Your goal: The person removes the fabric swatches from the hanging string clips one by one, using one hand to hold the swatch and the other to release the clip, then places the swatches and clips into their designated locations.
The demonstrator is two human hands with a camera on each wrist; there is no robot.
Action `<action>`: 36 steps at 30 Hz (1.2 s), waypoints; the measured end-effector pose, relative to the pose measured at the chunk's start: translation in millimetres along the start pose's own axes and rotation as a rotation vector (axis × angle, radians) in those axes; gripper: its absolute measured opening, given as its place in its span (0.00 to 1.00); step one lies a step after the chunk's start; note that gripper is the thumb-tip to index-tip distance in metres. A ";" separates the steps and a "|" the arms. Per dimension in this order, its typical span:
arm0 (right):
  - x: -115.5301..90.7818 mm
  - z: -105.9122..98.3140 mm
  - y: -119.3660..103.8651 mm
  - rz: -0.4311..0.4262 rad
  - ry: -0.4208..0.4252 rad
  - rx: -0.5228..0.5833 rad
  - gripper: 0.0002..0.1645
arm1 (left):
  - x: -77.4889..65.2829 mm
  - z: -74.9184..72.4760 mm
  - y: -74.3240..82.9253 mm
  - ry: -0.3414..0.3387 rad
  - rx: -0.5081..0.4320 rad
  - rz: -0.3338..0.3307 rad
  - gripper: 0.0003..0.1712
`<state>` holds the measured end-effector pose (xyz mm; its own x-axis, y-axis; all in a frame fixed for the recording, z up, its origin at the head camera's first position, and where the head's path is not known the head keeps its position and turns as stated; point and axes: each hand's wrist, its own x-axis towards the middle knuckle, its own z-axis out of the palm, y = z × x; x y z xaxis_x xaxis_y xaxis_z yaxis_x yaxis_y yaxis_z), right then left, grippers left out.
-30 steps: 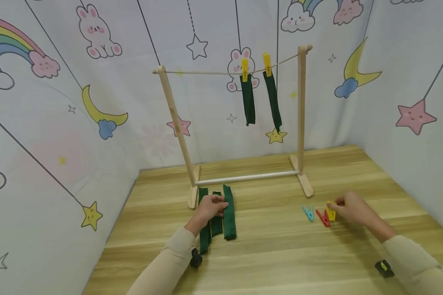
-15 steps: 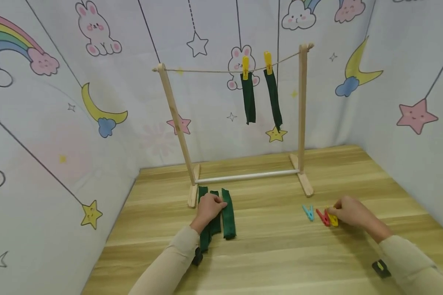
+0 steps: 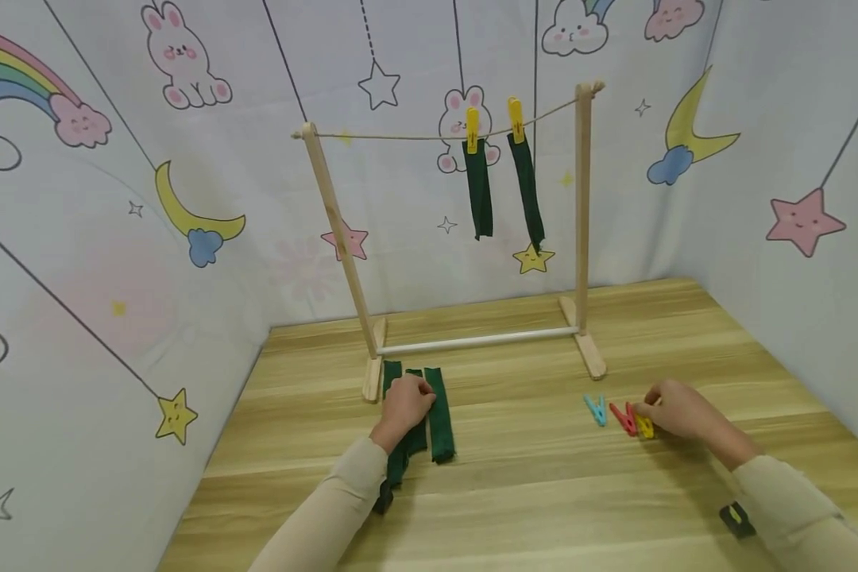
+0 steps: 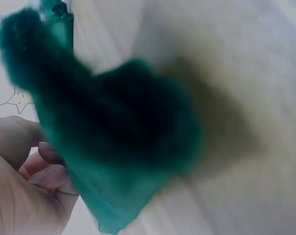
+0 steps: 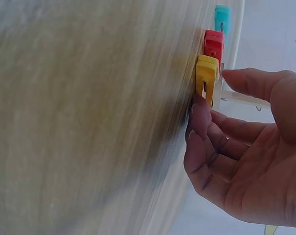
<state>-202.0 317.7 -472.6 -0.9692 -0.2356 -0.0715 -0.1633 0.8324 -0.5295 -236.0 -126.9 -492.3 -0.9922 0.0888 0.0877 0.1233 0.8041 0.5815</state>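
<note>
My left hand (image 3: 406, 403) pinches the left edge of the rightmost dark green cloth strip (image 3: 441, 425) on the table. Two other green strips, partly hidden by the hand, lie beside it. In the left wrist view, blurred green cloth (image 4: 118, 196) covers much of the picture and hides part of the fingers (image 4: 55, 177). My right hand (image 3: 675, 409) has thumb and fingertips at a yellow clothespin (image 5: 206, 76), gripping it low over the table. A red clothespin (image 3: 624, 419) and a light blue clothespin (image 3: 597, 410) lie just to its left.
Behind the hands stands a wooden rack (image 3: 582, 214) with a string line (image 3: 386, 137). Two green strips (image 3: 479, 195) hang there from yellow clothespins (image 3: 473, 131). A small dark object (image 3: 738, 519) lies by the right sleeve. Patterned cloth walls enclose the wooden table (image 3: 529, 477).
The rightmost strip's upper end has shifted slightly left with my left hand's fingers. The yellow clothespin at my right hand has tipped and moved slightly down, beside the red one.
</note>
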 end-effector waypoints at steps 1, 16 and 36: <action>0.1 -0.2 -0.1 -0.004 0.001 -0.001 0.22 | -0.3 -0.4 0.0 -0.002 0.003 0.004 0.05; 1.1 -0.8 -0.2 -0.086 0.028 -0.044 0.21 | -3.5 -9.2 -6.1 0.004 0.024 0.114 0.03; 11.4 -25.1 -19.9 -0.093 0.112 -0.055 0.29 | -6.5 -17.9 1.4 0.062 0.005 0.153 0.03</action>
<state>-214.3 311.0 -441.6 -0.9634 -0.2582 0.0717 -0.2600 0.8364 -0.4825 -229.0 -136.9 -477.6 -0.9586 0.1745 0.2250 0.2731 0.7870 0.5532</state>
